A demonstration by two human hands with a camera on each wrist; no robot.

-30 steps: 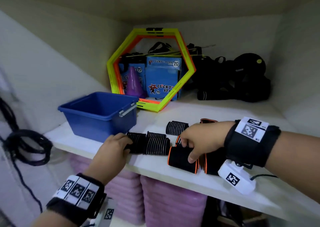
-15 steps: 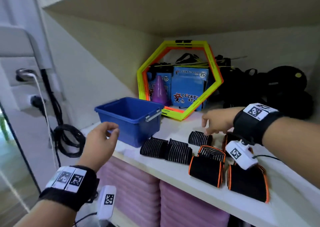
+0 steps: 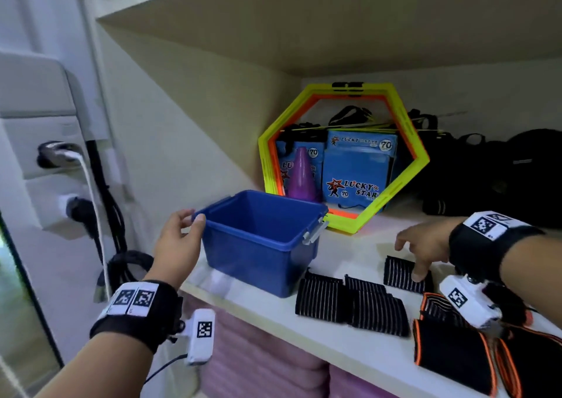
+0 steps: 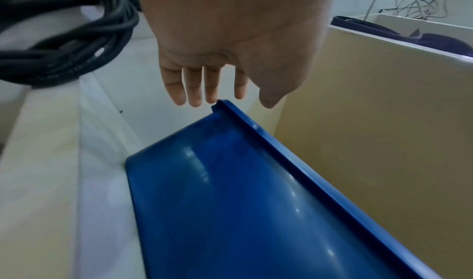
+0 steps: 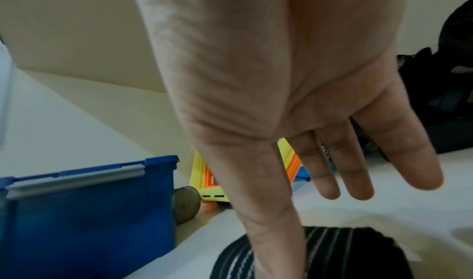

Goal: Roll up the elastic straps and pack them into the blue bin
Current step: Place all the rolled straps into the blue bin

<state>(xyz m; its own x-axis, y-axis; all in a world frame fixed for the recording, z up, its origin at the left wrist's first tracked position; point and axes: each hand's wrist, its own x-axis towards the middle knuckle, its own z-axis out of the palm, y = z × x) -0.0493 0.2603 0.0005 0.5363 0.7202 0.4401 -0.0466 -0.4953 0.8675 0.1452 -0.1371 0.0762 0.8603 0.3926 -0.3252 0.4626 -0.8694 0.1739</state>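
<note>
We see a blue bin [image 3: 258,245], black straps with white stripes [image 3: 349,303], orange-edged black wraps [image 3: 453,355] and a yellow-orange hexagon [image 3: 343,157].

Soft, even indoor light; glare streaks on the blue bin [image 4: 256,202] wall (left wrist view). Motion blur smears edges toward 9 o'clock; wide-angle bending throughout.

Materials and finishes

Blue bin [image 3: 258,245]: smooth glossy plastic with pale grey plastic latch [image 3: 314,234]. Elastic straps [image 3: 349,303]: ribbed black woven cloth, matt. Shelf [image 3: 343,333]: smooth white laminate. Hexagon frame [image 3: 343,157]: bright plastic.
</note>
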